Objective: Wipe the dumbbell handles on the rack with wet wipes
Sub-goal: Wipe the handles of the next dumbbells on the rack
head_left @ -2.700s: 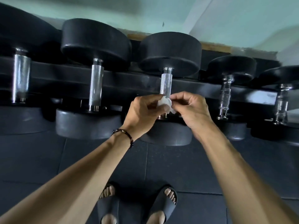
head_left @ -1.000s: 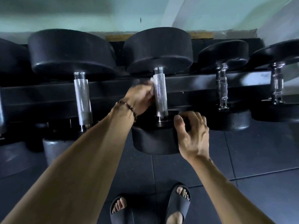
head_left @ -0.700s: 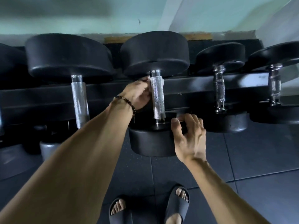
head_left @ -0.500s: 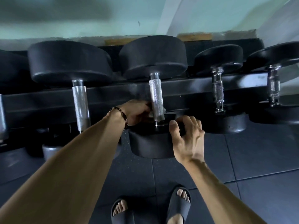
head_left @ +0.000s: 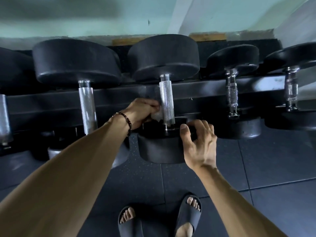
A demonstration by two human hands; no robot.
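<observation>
Your left hand (head_left: 142,112) is clenched around a white wet wipe (head_left: 157,115) and presses it against the left side of the knurled metal handle (head_left: 166,101), low down near the front weight. Only a crumpled corner of the wipe shows between your fingers and the bar. A dark beaded bracelet (head_left: 125,119) sits on that wrist.

Your right hand (head_left: 198,141) grasps the front weight (head_left: 159,151) of the same dumbbell, thumb on its near edge and fingers curled over its top rim, just right of the handle.

That dumbbell lies across the black rack (head_left: 119,98), its handle running away from you and its rear weight (head_left: 164,57) resting beyond the rail. To its left is another large dumbbell with a knurled handle (head_left: 87,108), and part of a further handle shows at the left edge. To the right are two smaller dumbbells with shiny, ridged handles (head_left: 231,94), well apart from your hands.

Below, your feet in dark slides (head_left: 187,218) stand on dark rubber floor tiles (head_left: 273,165). A pale green wall (head_left: 85,16) rises behind the rack.
</observation>
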